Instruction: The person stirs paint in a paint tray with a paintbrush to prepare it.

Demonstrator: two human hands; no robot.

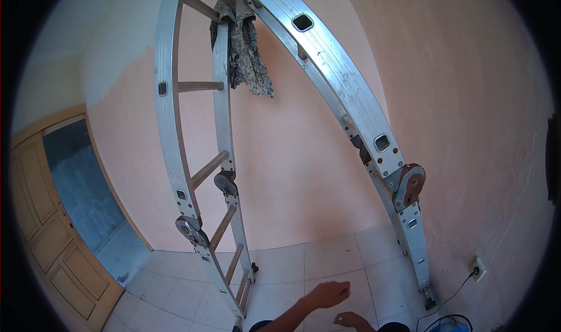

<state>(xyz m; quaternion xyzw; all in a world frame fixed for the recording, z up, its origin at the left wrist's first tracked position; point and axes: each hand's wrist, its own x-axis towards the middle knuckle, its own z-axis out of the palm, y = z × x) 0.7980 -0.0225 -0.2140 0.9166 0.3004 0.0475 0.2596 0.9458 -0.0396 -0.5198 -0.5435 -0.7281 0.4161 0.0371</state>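
Note:
My left hand (330,294) is held low in front of me, its fingers curled into a fist, and nothing shows sticking out of it. Just below and to the right is my right hand (353,320), its fingers bent inward and its lower part cut off by the frame edge. No object is visible in it. Both hands are above the tiled floor, apart from the folding aluminium ladder (345,78) standing spread before me. A stained grey cloth (242,46) hangs over the ladder high up, near the back rail.
A wooden door (61,238) stands at the left beside a doorway. Pale pink walls (298,174) rise behind the ladder. At lower right a cable (453,295) runs from a wall socket (478,269) toward a blue fan (449,325). White floor tiles (333,260) lie beneath.

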